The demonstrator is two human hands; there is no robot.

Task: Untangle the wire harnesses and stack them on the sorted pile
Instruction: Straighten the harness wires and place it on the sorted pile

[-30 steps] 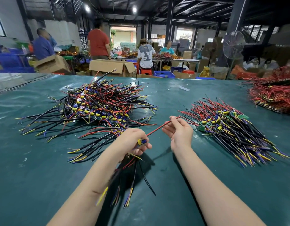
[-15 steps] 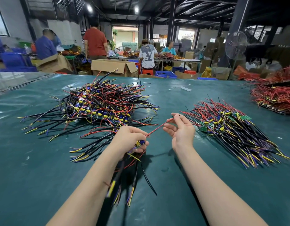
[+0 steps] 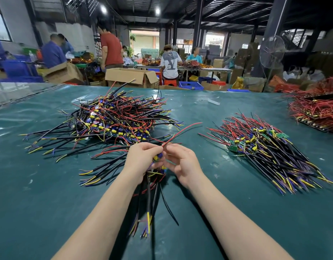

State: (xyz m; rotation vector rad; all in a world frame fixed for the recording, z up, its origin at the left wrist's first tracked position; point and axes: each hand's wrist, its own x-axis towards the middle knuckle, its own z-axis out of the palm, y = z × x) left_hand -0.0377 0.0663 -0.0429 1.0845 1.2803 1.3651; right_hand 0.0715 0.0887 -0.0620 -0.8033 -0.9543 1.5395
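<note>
A tangled heap of wire harnesses point(image 3: 120, 119), black, red, yellow and blue, lies on the green table at centre left. The sorted pile point(image 3: 265, 151) lies fanned out at the right. My left hand point(image 3: 143, 158) grips a bunch of harnesses point(image 3: 150, 199) by their blue and yellow parts, with black leads hanging toward me. My right hand point(image 3: 182, 162) is close against it, fingers curled and pinching the base of a red wire point(image 3: 182, 129) that rises up to the right.
The green table cover point(image 3: 49, 194) stretches all around. A red wire heap on a dark board point(image 3: 315, 109) sits at the far right. Cardboard boxes point(image 3: 131, 76), blue crates, a fan point(image 3: 271, 53) and several people stand beyond the table's far edge.
My right hand has come left, from a stretched-out red wire to right beside my left hand. The red wire's free end now sticks up to the right.
</note>
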